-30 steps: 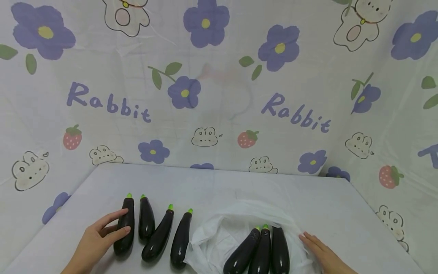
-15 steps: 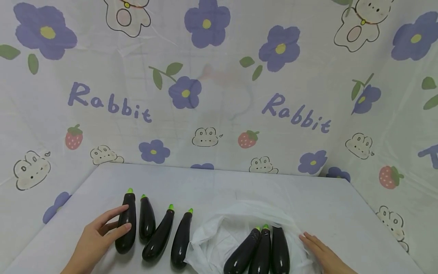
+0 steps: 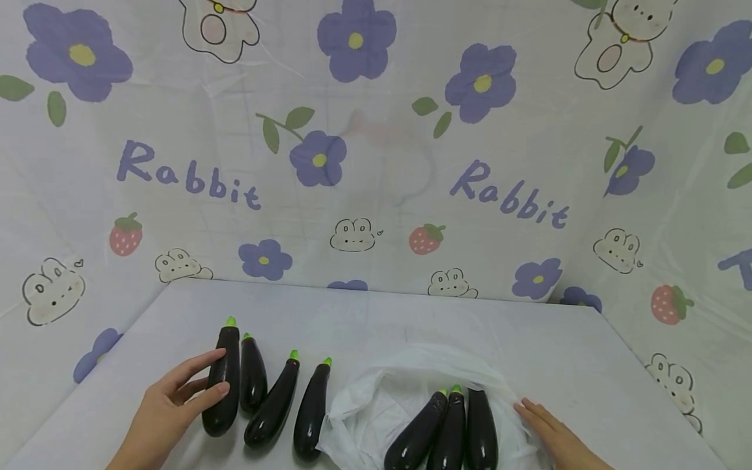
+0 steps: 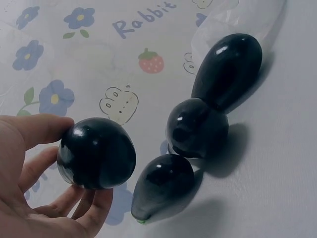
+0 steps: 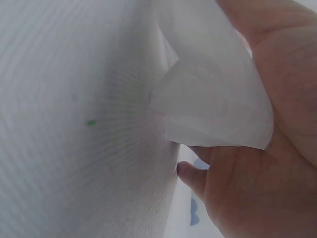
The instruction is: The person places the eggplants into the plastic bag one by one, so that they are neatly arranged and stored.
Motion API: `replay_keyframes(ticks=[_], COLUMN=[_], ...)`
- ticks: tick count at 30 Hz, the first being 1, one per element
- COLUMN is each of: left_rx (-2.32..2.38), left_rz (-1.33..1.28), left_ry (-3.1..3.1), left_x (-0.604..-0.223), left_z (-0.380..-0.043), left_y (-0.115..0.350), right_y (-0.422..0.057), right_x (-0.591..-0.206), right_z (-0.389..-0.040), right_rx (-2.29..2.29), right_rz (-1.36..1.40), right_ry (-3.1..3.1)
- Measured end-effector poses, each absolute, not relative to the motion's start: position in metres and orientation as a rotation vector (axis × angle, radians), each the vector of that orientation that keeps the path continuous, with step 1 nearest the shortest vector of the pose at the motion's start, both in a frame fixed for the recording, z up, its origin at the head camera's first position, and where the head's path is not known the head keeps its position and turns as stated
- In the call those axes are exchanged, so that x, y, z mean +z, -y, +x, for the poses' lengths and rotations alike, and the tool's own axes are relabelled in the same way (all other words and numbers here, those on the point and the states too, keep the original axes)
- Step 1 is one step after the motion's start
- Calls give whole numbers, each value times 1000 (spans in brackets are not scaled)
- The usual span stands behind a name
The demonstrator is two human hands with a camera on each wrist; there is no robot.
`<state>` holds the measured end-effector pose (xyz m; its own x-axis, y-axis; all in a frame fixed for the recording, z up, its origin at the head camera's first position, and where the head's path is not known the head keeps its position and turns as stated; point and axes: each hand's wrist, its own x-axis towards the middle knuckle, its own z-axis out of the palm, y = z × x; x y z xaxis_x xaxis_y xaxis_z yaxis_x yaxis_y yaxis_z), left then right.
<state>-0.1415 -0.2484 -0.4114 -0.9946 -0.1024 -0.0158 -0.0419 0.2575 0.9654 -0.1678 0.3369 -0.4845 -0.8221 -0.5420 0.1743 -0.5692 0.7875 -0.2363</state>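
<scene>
My left hand (image 3: 167, 401) grips a dark eggplant (image 3: 226, 371) with a green stem, thumb on the near side and fingers round the other. In the left wrist view its rounded bottom end (image 4: 96, 153) faces the camera. Three more eggplants lie on the white table to its right: a nearest one (image 3: 252, 375), a slanted one (image 3: 274, 408) and one beside the bag (image 3: 311, 411). An opened white plastic bag (image 3: 373, 398) holds three eggplants (image 3: 451, 427). My right hand (image 3: 552, 434) lies at the bag's right side, fingers extended; bag film (image 5: 218, 104) overlaps its palm in the right wrist view.
The white tabletop (image 3: 376, 320) ends at a back edge against a hanging cloth (image 3: 376, 189) printed with flowers, rabbits and strawberries. The cloth also runs along both sides. A small green mark (image 5: 91, 122) shows on the white surface in the right wrist view.
My left hand has shifted the gripped eggplant slightly right and away from me, towards the neighbouring eggplant. The right hand, the bag and the other eggplants stay put.
</scene>
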Motion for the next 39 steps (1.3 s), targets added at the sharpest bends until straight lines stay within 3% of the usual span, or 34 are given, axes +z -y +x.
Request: replay_keyframes(ticks=[39], left_rx=[-2005], left_rz=[108], left_ry=[2473], left_x=[-409], left_z=[-137], left_y=[235], right_y=[-342], right_x=[-491], right_z=[-169], right_rx=[350], right_rz=[946], right_ry=[2734])
